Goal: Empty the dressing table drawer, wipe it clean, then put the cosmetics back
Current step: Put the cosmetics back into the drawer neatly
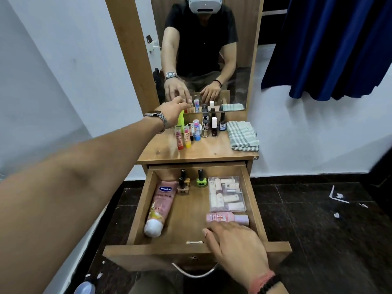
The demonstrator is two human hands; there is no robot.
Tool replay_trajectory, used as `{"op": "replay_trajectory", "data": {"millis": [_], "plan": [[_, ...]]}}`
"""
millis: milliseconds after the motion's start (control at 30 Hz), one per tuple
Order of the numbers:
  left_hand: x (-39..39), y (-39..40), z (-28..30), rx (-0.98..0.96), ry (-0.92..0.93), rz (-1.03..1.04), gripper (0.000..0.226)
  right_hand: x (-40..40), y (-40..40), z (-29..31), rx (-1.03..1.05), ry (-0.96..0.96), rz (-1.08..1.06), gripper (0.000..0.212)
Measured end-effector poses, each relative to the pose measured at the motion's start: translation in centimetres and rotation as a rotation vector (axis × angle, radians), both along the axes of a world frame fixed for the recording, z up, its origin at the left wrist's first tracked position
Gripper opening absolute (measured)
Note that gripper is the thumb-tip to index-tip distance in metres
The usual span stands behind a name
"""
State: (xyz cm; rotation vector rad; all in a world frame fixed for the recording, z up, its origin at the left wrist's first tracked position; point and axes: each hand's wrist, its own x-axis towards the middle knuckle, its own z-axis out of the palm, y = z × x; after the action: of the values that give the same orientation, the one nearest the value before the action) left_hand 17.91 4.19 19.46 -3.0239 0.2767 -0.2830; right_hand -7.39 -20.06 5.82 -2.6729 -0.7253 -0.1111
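The open wooden drawer [161,252] holds a pink Vaseline tube [163,205], two brown nail polish bottles [183,184], a green one [201,179], a clear box of small tubes [227,194] and a pink bottle [228,218] lying on its side. My right hand [237,242] hovers palm down, fingers apart, over the drawer's front right, just in front of the pink bottle. My left hand [172,110] is stretched to the back of the tabletop, fingertips pinched on a small bottle [191,107] against the mirror. Lip balm sticks [186,136] and nail polishes [214,128] stand on the tabletop.
A folded checked cloth [242,135] lies on the right of the tabletop [201,150]. The mirror [203,52] rises behind it. A blue curtain [331,47] hangs at the right. Dark floor with white scraps [339,196] surrounds the table.
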Motion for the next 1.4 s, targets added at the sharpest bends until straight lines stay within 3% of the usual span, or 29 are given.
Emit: {"op": "replay_trajectory", "data": {"millis": [100,400,567,700,867,1133,1400], "plan": [[1.0,0.5,-0.3,0.078,-0.026,-0.03,0.057,0.0,0.1,-0.2,0.01,0.0,-0.008,0.06],[-0.3,2.6,1.1,0.065,0.017,-0.028,0.036,0.0,0.3,-0.8,-0.04,-0.059,-0.066,0.046],[-3.6,5.8,2.7,-0.032,-0.071,0.051,0.04,-0.3,0.1,-0.3,-0.052,-0.099,-0.051,0.056],[-9.2,7.3,4.6,-0.153,-0.182,-0.06,0.034,-0.4,0.2,-0.2,-0.058,-0.109,-0.024,0.067],[-17.0,2.8,3.3,-0.21,-0.023,-0.197,0.037,-0.7,0.2,0.2,-0.097,-0.107,-0.031,0.07],[-17.4,-5.0,-5.4,0.121,0.152,-0.264,0.043,-0.8,0.2,0.5,-0.131,-0.053,-0.065,0.044],[-14.5,-6.1,-8.2,0.195,0.192,-0.223,0.044,-0.6,0.3,0.6,-0.121,-0.042,-0.074,0.044]]}}
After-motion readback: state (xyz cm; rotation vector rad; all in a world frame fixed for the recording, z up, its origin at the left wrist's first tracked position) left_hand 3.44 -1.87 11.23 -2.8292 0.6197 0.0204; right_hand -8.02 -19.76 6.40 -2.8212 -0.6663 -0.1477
